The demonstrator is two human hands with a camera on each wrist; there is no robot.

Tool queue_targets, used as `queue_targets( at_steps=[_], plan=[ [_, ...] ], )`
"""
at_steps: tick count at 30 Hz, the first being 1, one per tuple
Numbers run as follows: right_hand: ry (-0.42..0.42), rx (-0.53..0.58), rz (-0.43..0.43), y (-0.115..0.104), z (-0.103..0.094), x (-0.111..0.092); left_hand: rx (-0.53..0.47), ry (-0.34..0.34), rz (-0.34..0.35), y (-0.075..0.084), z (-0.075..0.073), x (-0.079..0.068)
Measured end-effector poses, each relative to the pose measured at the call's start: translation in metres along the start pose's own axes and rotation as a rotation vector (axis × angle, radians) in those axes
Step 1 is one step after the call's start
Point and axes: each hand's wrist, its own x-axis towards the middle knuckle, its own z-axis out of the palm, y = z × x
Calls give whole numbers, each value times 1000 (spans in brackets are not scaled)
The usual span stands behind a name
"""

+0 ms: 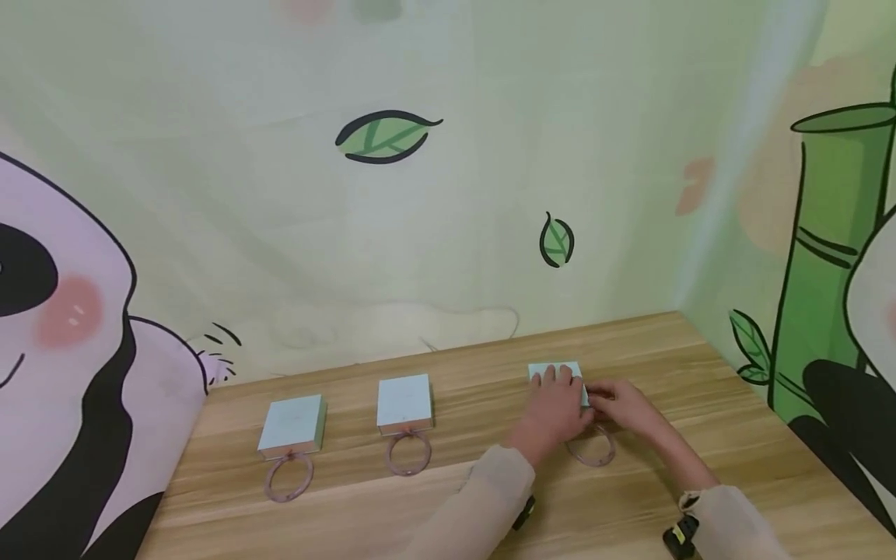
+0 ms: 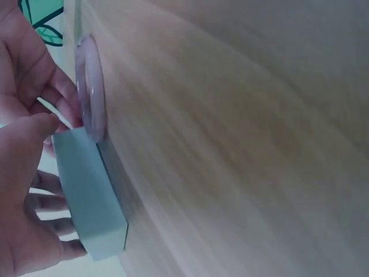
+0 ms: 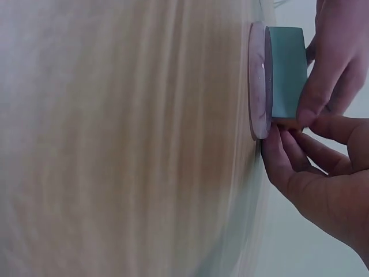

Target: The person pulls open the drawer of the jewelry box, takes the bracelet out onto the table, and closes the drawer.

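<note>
At the right of the table, a light blue box point(image 1: 580, 365) lies flat with a pale purple ring point(image 1: 592, 464) at its front. My left hand point(image 1: 553, 412) rests over this box, its fingers spread across the top and its thumb by the front right corner. The left wrist view shows the box's pale side point(image 2: 92, 190) beside those fingers. With its thumb and fingertips, my right hand point(image 1: 626, 404) pinches at the box's right edge. An orange-brown strip of the box point(image 3: 287, 123) shows between these fingertips and the ring in the right wrist view.
Two similar light blue boxes, one in the middle point(image 1: 404, 400) and one at the left point(image 1: 294, 422), each have a ring at the front. The wooden table point(image 1: 350, 513) meets a printed cloth wall point(image 1: 455, 257) at the back and right.
</note>
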Motion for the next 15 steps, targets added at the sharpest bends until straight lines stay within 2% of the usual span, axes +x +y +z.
queue_targets(
  at_steps=[3, 6, 10, 15],
  plan=[
    [33, -13, 13, 0, 0, -2, -15, 21, -36, 5, -1, 2],
    [77, -62, 35, -1, -3, -5, -37, 58, -36, 3, 1, 3],
    [120, -108, 60, -2, -9, -10, -37, 78, 3, -7, 4, 3],
    [134, -99, 44, 1, -15, -16, -1, 82, 74, -15, 5, 2]
  ],
)
